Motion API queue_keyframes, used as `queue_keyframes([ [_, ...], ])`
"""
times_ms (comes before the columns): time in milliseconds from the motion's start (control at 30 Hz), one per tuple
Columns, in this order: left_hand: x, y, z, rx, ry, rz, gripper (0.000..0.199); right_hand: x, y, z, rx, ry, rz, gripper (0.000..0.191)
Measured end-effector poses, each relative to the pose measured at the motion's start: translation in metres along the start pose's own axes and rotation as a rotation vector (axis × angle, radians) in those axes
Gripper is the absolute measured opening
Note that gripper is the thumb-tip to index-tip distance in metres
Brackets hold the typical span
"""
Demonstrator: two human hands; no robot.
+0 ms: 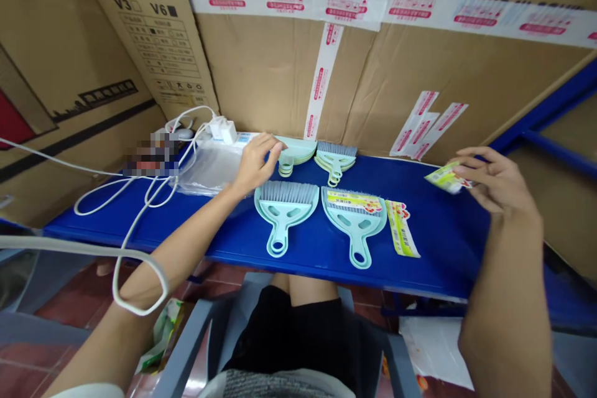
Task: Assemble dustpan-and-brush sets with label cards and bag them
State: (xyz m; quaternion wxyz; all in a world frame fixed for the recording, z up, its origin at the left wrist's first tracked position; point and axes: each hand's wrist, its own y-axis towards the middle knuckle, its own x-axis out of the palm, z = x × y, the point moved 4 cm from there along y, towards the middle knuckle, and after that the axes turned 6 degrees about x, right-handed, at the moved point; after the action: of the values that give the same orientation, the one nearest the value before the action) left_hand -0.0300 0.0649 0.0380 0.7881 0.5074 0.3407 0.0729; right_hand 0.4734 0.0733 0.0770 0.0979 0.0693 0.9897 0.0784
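Observation:
My right hand (489,177) holds a yellow-green label card (446,178) over the right part of the blue table. My left hand (260,158) is above the stacked mint dustpans (298,148) at the back, its fingers bent and partly apart, with nothing seen in it. Two mint dustpan-and-brush sets lie side by side near the front edge: the left one (283,214) has no card on it, while a card (352,201) lies across the bristles of the right one (360,230). Beside that set is another card (403,230). Small brushes (336,158) are piled behind.
Cardboard boxes (275,68) stand along the back of the table (433,249). White cables (135,199) loop over its left side and across my left forearm. Clear plastic bags (209,168) lie by a white plug (228,132). A blue metal frame (545,99) rises at right.

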Motion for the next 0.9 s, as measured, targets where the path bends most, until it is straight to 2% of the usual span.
queue_keyframes([
  [33,-0.005,0.001,-0.007,-0.010,0.039,0.028,0.055,0.012,-0.001,-0.009,-0.020,0.019,-0.020,0.046],
  [100,-0.014,0.002,-0.018,-0.030,0.092,0.085,0.054,0.054,-0.001,-0.022,-0.015,0.010,-0.097,0.042],
  [200,-0.022,0.001,-0.028,-0.041,0.128,0.151,0.053,0.139,-0.002,-0.030,-0.024,-0.055,-0.247,0.040],
  [300,-0.023,0.000,-0.029,-0.033,0.140,0.187,0.050,0.221,-0.009,-0.020,-0.034,-0.134,-0.399,0.023],
  [400,-0.020,-0.002,-0.027,-0.007,0.137,0.190,0.045,0.272,-0.015,0.000,-0.017,-0.180,-0.414,0.010],
  [500,-0.015,-0.003,-0.024,0.034,0.146,0.151,0.041,0.293,-0.017,0.019,0.010,-0.267,-0.383,0.008],
  [600,-0.009,-0.003,-0.020,0.088,0.190,0.088,0.040,0.297,-0.022,0.025,-0.032,-0.367,-0.435,0.009],
  [700,-0.007,-0.002,-0.017,0.121,0.226,0.062,0.040,0.295,-0.033,0.016,-0.214,-0.564,-0.510,0.013],
  [833,-0.007,-0.002,-0.015,0.132,0.241,0.057,0.040,0.296,-0.047,-0.004,-0.519,-0.826,-0.463,0.014],
  [900,-0.006,-0.002,-0.014,0.139,0.248,0.053,0.040,0.305,-0.051,-0.008,-0.593,-0.877,-0.540,0.018],
])
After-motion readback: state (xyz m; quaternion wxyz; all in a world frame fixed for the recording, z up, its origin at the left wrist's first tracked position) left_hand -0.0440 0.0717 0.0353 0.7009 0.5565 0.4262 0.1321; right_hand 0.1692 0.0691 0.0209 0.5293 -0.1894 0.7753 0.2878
